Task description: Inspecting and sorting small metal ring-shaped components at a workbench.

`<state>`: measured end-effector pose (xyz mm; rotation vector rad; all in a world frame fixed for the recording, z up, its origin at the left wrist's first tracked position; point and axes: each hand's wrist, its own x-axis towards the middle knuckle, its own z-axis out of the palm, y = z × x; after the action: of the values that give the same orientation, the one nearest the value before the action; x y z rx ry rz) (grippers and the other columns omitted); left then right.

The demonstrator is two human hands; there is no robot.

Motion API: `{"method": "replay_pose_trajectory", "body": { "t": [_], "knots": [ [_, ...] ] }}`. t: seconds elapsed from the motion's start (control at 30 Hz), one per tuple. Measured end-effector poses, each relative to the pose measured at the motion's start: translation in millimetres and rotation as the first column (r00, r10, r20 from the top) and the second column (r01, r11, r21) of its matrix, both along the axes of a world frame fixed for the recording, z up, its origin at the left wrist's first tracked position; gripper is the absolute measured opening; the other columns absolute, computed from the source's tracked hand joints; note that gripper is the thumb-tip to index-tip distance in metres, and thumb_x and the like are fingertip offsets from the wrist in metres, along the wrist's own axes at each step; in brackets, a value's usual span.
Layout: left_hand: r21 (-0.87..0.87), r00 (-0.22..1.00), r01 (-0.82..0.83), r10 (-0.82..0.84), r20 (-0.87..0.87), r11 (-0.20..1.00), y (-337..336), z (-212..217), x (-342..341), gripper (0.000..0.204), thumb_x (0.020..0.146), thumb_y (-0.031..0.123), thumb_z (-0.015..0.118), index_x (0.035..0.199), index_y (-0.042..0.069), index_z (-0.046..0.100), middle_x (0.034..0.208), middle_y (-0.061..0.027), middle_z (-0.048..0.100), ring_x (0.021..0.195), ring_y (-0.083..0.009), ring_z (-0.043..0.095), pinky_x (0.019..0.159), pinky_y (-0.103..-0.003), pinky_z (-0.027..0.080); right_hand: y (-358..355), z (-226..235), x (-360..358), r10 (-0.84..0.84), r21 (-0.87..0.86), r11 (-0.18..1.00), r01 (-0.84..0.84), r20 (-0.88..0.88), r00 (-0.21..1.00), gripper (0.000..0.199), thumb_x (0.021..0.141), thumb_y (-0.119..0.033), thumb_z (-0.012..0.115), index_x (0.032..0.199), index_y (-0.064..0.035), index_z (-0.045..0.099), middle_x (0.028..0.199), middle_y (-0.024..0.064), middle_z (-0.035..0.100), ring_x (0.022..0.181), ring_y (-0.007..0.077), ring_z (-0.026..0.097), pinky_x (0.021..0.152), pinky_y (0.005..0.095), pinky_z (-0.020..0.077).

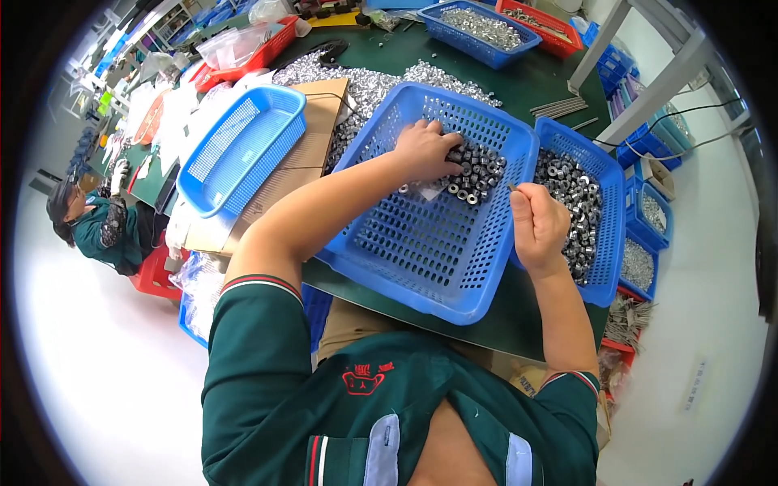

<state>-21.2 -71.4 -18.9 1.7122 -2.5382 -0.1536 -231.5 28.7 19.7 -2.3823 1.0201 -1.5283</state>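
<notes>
On the green surface (pixel 515 312) sat the large blue basket (pixel 421 251), a heap of metal rings (pixel 480 172) inside its far-right part; handling them well probably called for light fingers and few pieces at once. Inside the basket, the grip of the left hand (pixel 428 152) was loosely apart against the heap; at its right rim, the right hand (pixel 541 231) was clamped on a small brownish tip (pixel 512 187), its kind unclear.

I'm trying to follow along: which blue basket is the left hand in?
The big middle basket, between the light-blue basket and the fuller basket at right; it alone has the left hand inside, at metal pieces.
</notes>
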Motion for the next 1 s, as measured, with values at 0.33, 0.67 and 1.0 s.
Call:
{"method": "replay_pose_trajectory", "body": {
  "t": [0.33, 0.67, 1.0],
  "knots": [
    [0.025, 0.959, 0.254, -0.248, -0.136, 0.967, 18.4, -29.8, -5.1, 0.065, 0.067, 0.048, 0.073, 0.122, 0.019, 0.055, 0.115, -0.0138, 0.056, 0.109, -0.0345, 0.052, 0.092, -0.043, 0.045, -3.4, 1.9, 3.9, 0.013, 0.035, 0.999, -0.012, -0.023, 1.000, 0.012, 0.088, -0.011, 0.060, 0.080, -0.0033, 0.058, 0.058, 0.0091, 0.055, 0.047, 0.0242, 0.054, 0.045, 0.0321, 0.0412],
    [0.270, 0.943, 0.329, -0.300, -0.143, 0.905, 76.1, -6.3, -14.6, 0.068, 0.070, 0.035, 0.074, 0.131, 0.017, 0.047, 0.124, -0.0194, 0.049, 0.114, -0.0390, 0.049, 0.099, -0.045, 0.040, -0.9, -0.5, 2.8, 0.027, 0.034, 0.999, -0.024, -0.070, 0.997, 0.013, 0.088, -0.012, 0.061, 0.078, -0.0046, 0.056, 0.058, 0.0088, 0.054, 0.046, 0.0257, 0.054, 0.045, 0.0335, 0.0412],
    [0.154, 0.959, 0.224, -0.189, -0.213, 0.962, 46.8, 38.3, 30.9, 0.029, 0.081, 0.016, 0.062, 0.108, 0.007, 0.064, 0.094, -0.0150, 0.066, 0.086, -0.0317, 0.064, 0.076, -0.038, 0.049, -6.7, -1.8, 3.0, 0.032, 0.015, 0.999, -0.031, -0.090, 0.995, 0.013, 0.086, -0.012, 0.062, 0.078, -0.0057, 0.056, 0.058, 0.0092, 0.055, 0.047, 0.0266, 0.055, 0.044, 0.0335, 0.0410]
  ]
}}
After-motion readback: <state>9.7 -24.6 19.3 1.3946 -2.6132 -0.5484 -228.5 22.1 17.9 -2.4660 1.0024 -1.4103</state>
